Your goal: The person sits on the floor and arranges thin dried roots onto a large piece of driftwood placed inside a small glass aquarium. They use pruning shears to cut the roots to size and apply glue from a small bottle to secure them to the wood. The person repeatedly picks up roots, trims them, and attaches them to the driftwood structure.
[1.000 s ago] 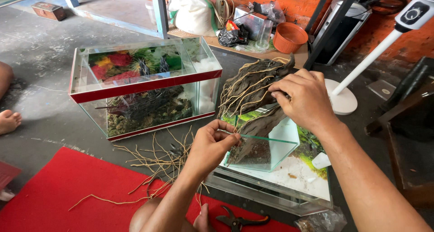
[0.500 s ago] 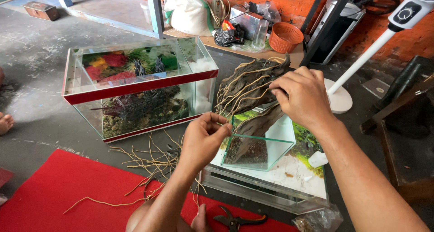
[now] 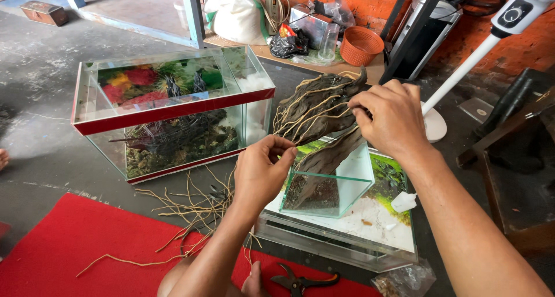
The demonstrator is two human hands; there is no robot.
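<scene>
The driftwood (image 3: 321, 115) stands tilted at frame centre, its lower end inside a small glass cube (image 3: 329, 184) and its root-covered upper mass leaning toward upper right, well above the cube's rim. The right hand (image 3: 390, 115) grips the upper right edge of the wood, fingers curled closed over it. The left hand (image 3: 260, 172) sits just left of the cube, thumb and fingertips pinched together on a thin pale root (image 3: 289, 120) that runs up onto the wood. The cube rests on a flat glass tank (image 3: 347, 233) lying at lower centre, whose near edge reaches almost to the red mat (image 3: 63, 245). A small white bottle (image 3: 403, 201) lies on the tank just right of the cube. A larger tank (image 3: 173, 109) with red trim occupies the upper left of centre; its right end stands near the wood, leaving only a narrow gap. Loose roots (image 3: 185, 207) are scattered on the floor between that tank and the mat. Cutters (image 3: 300, 282) lie at the bottom edge on the mat, apart from both hands. A white fan stand (image 3: 462, 71) rises in the upper right, close behind the right hand. Open floor lies at far left.
</scene>
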